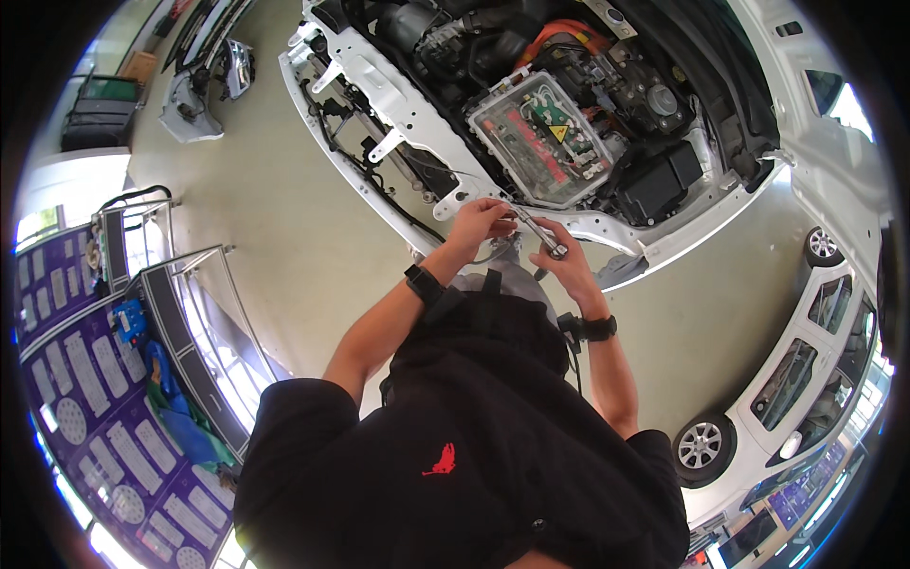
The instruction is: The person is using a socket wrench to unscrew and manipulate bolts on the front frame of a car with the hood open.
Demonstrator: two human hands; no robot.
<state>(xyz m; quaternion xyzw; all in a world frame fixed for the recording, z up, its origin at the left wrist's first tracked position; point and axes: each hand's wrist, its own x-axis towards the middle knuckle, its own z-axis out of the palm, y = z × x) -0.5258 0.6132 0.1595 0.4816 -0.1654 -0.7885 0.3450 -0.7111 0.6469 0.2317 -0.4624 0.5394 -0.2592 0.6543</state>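
Note:
A shiny metal ratchet wrench (541, 233) lies slantwise between my hands, just in front of the white car's front edge. My right hand (573, 269) is closed round it near its rounded head, with the thumb underneath. My left hand (480, 226) has its fingers bent together at the tool's other end. What the left fingertips pinch is too small to make out. Right beyond my hands is the white front frame (417, 119) of the car. Behind that, in the engine bay, sits a box with a clear lid (540, 137), bearing a yellow warning triangle.
A black box (662, 182) sits to the right in the engine bay, and orange cables (573, 36) run at the back. A second white car (806, 365) stands at the right. On the left are a metal-framed rack (194, 256), purple panels (104, 408) and a detached bumper (190, 104).

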